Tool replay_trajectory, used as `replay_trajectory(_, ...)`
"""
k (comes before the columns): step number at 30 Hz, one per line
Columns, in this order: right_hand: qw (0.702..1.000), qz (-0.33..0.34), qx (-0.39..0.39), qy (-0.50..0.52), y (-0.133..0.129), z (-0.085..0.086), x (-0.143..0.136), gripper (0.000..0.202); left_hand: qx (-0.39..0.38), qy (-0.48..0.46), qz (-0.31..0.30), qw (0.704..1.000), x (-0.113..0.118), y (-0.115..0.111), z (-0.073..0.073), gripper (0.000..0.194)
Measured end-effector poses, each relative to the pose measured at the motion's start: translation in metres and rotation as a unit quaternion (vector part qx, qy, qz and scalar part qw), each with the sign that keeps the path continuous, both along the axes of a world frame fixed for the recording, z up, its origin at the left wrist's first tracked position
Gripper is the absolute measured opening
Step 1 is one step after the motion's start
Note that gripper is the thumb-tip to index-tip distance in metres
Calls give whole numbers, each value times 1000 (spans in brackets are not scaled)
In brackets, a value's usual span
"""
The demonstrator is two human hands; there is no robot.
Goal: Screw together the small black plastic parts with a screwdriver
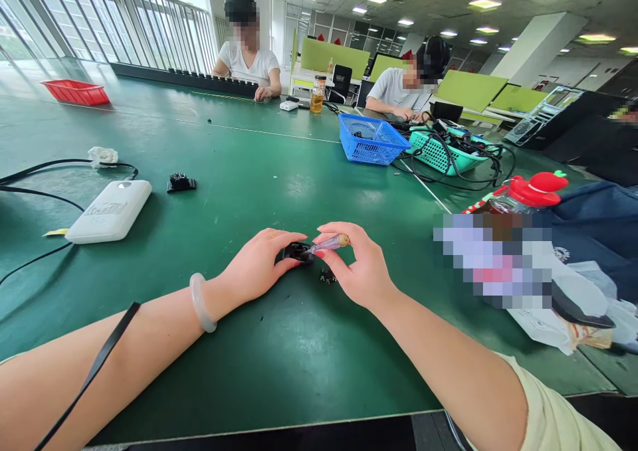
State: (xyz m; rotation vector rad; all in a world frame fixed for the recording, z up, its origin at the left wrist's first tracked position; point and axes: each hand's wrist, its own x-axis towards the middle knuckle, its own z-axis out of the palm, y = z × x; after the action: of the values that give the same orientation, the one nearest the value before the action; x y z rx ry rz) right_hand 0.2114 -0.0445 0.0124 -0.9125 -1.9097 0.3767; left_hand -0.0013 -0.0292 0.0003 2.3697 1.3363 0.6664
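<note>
1. A wide green surface [279,364] is spread beneath everything being handled; across it, two people are seated, one in a white shirt [252,64] and one in a grey shirt [396,86].
2. A blue basket [371,147] is set beside a green basket [436,151], which is heaped with black cables [491,165].
3. A shallow red tray [74,93] is placed at the far left.
4. The hands are held close together but apart: the left hand [262,262] is clamped by thumb and fingers on a black part, and the right hand [361,265] is wrapped around a screwdriver.
5. A white power bank [109,212] is laid on the left, with a black clip [181,183] just to its right.
6. The screwdriver [329,242] is tilted, its tip pointed at the right end of the black part; whether contact is made cannot be told.
7. The black part [294,253] is held low, near the middle of the view.
8. A small black piece [327,276] is left just below the screwdriver, beside the right hand.
</note>
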Motion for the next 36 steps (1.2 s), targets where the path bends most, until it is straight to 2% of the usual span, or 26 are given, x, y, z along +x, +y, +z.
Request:
replay_trajectory(6,999,25,28,13,-1,-2,2,28,12,-13,0,1000,0,0,1,38)
replay_trajectory(10,990,53,78,107,-5,-2,6,31,39,-22,22,999,-1,0,1,40)
replay_trajectory(14,979,2,121,165,-6,5,12,23,82,-2,76,994,-1,-3,5,41)
replay_trajectory(16,980,-19,109,163,-5,9,15,20,80,43,110,990,-1,-5,10,44)
replay_trajectory(20,991,-6,14,136,2,13,23,15,52,147,139,978,-1,-11,15,50)
replay_trajectory(24,989,36,-58,133,6,10,25,17,33,234,130,963,-1,-14,14,49)
replay_trajectory(28,986,64,-82,129,6,7,22,18,22,262,128,956,0,-14,13,48)
replay_trajectory(32,986,85,-73,122,5,5,17,17,47,210,90,972,1,-14,10,52)
replay_trajectory(36,984,101,-60,131,5,3,16,16,52,110,-29,992,2,-11,1,57)
